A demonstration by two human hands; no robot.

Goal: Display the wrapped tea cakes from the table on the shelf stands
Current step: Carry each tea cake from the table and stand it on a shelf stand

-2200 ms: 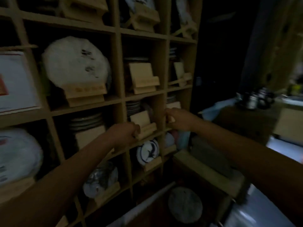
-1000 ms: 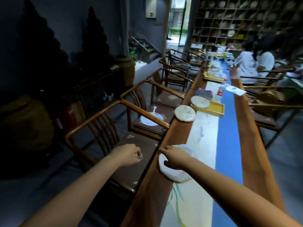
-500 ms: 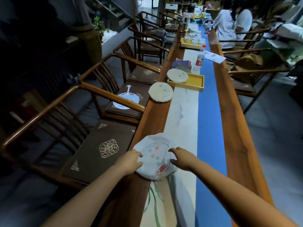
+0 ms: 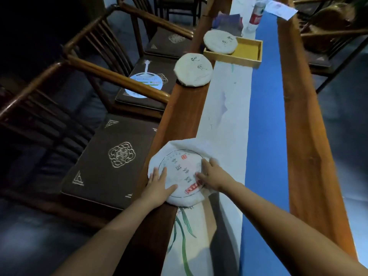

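Looks like a tea house or tea shop's tasting room to me: one long wooden table point(image 4: 310, 136) with a blue and white painted runner point(image 4: 225, 108) down the middle, and round paper-wrapped tea cakes point(image 4: 192, 69) with brush writing on them sitting out on it. Dark carved wooden armchairs point(image 4: 95, 62) with embroidered seat cushions point(image 4: 111, 156) line both sides, and there's a yellow wooden tray point(image 4: 249, 50) and a plastic bottle point(image 4: 255, 14) further up.

Bottle point(image 4: 255, 15) cut off by the top edge; wrapper print on nearest tea cake point(image 4: 180, 170) blurred, partly covered by both hands.
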